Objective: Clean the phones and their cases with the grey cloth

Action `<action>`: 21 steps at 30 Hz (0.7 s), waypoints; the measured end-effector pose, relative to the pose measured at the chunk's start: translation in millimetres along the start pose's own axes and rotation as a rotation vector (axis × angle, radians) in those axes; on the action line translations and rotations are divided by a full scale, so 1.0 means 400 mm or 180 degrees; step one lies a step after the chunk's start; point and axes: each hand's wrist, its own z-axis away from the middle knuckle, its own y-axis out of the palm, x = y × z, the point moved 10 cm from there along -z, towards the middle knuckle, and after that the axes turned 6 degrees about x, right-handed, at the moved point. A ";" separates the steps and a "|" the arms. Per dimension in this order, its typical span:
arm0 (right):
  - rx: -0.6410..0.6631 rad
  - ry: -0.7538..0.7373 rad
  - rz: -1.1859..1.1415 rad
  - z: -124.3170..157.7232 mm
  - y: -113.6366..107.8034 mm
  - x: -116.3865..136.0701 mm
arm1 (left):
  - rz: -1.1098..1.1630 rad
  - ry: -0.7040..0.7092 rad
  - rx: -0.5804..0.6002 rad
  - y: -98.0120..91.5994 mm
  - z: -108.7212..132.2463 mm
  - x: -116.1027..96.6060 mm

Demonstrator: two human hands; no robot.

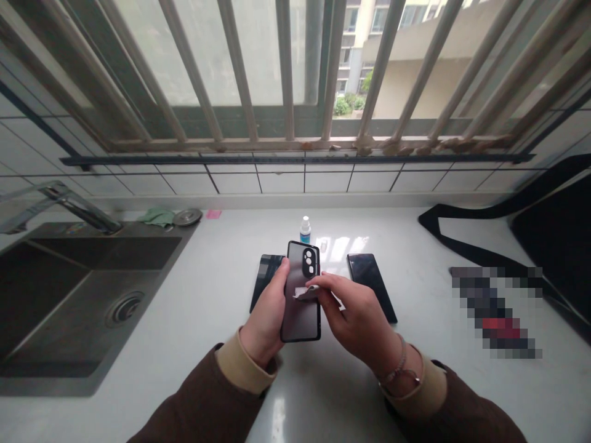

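Observation:
My left hand (pixel 268 317) is wrapped around a dark phone (pixel 301 307), held back side up with its camera block toward the window. My right hand (pixel 353 317) pinches a small white wipe (pixel 305 293) and presses it against the phone's back. Two more black phones lie flat on the white counter: one (pixel 265 277) partly hidden behind my left hand, one (pixel 372 283) to the right of my right hand. A small bottle (pixel 305 229) with a white cap and blue label stands just beyond them.
A steel sink (pixel 69 301) with a tap (pixel 69 206) fills the left side. A green cloth (pixel 159 216) and a round sink strainer (pixel 187 216) lie at its back rim. A black bag with a strap (pixel 549 240) sits at the right. A barred window stands behind the tiled wall.

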 end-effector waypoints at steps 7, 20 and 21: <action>-0.1276 0.1328 -0.0921 0.047 -0.082 -0.160 | -0.0446 0.0074 -0.0058 0.009 0.009 -0.008; -0.0418 0.2036 -0.1515 0.056 0.035 -0.284 | -0.2347 0.0923 -0.0583 -0.052 0.003 -0.081; -0.0361 0.1977 -0.1280 0.054 0.031 -0.280 | -0.2669 0.0940 -0.0638 -0.047 0.005 -0.084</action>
